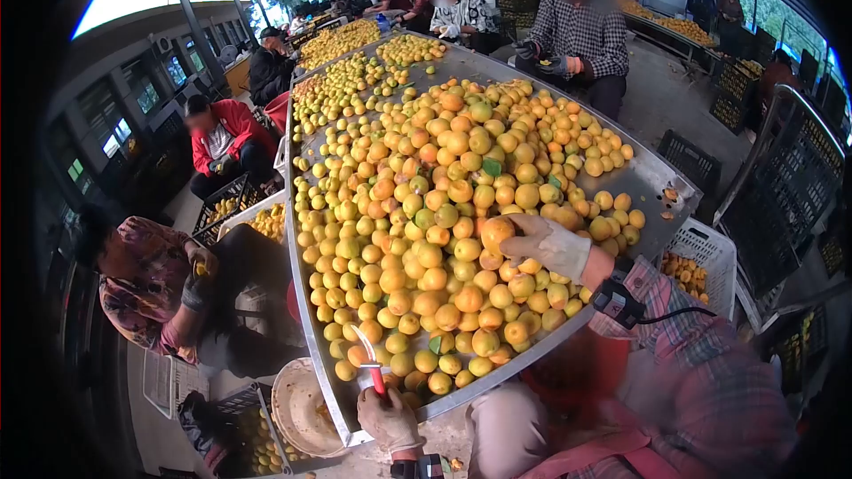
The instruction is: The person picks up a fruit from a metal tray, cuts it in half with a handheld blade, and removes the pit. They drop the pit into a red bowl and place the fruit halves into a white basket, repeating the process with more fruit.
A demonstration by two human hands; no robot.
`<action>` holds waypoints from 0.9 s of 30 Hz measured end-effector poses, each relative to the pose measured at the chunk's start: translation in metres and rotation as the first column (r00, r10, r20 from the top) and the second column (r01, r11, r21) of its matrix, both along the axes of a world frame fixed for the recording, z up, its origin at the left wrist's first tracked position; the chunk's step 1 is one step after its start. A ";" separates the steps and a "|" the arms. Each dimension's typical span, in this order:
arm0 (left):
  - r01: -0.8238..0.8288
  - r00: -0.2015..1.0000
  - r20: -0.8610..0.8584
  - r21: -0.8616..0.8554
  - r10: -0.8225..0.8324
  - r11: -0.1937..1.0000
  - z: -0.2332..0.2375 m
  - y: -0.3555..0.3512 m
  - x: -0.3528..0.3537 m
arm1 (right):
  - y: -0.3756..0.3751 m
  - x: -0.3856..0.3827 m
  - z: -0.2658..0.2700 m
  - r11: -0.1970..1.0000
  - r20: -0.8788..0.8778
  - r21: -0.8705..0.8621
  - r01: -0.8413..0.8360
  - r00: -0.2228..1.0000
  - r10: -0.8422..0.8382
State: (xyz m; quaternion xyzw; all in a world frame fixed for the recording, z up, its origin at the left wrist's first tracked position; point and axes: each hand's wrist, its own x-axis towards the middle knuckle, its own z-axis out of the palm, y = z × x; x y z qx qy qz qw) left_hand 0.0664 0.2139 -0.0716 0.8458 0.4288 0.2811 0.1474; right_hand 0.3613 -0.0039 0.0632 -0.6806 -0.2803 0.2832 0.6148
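While the right hand [546, 244], in a pale glove, lay over the heap near the table's right edge, its fingers were curled round one orange fruit [495, 232], gripping it from the side; the fruit sat just above the pile, touching neighbours below; the left hand [388, 417], also gloved, was at the near edge of the table, closed in a fist on a red-handled cutter [373, 372]; the cutter pointed up and away from the wearer, its pale curved blade over the nearest fruit; whether the blade touched any fruit could not be told; both wrists carried a dark strapped device; the two hands were well apart; the metal table [652, 176] ran long and away from the camera, covered with a fruit pile [435, 213] of yellow and orange pieces, a few green leaves mixed in; a white crate [710, 253] holding fruit stood just beside the table's right edge; a round basin [302, 408] sat low beside the near left corner; a person in a red jacket [226, 137] sat left of the table; a person in a checked shirt [581, 31] sat at the far end; a person with a floral sleeve [151, 284] bent at the near left.
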 end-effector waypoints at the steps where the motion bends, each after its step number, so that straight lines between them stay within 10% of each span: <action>1: 0.019 0.998 0.052 0.005 -0.020 1.000 0.007 -0.004 0.000 | -0.007 -0.018 -0.003 0.996 0.082 -0.016 -0.089 0.993 0.090; 4: 0.073 0.956 0.278 0.098 -0.098 0.993 0.000 -0.004 -0.005 | -0.020 -0.085 -0.009 0.992 -0.178 0.070 -0.106 0.977 0.117; 6: 0.197 0.827 0.561 -0.207 -0.049 0.958 0.003 -0.018 -0.004 | -0.031 -0.113 -0.015 0.977 -0.123 0.104 -0.189 0.972 0.201; 9: 0.446 0.752 0.651 -0.614 0.099 0.651 0.046 -0.071 -0.008 | -0.045 -0.152 -0.027 0.979 -0.029 0.102 -0.174 0.984 0.177; 13: 0.648 0.758 0.652 -0.747 -0.025 0.152 0.077 -0.128 -0.013 | -0.065 -0.187 -0.047 0.945 -0.291 0.317 -0.084 0.939 0.181; 17: 0.663 0.749 0.654 -0.735 -0.109 0.145 0.057 -0.156 -0.015 | -0.085 -0.206 -0.050 0.948 -0.340 0.306 -0.086 0.920 0.193; 20: 0.802 0.570 0.401 -0.459 -0.717 0.381 0.047 -0.156 -0.019 | -0.095 -0.215 -0.052 0.926 -0.384 0.354 -0.131 0.883 0.272; 27: 0.867 0.474 0.352 -0.345 -0.807 0.359 0.092 -0.190 -0.019 | -0.111 -0.231 -0.053 0.938 -0.366 0.347 -0.015 0.918 0.150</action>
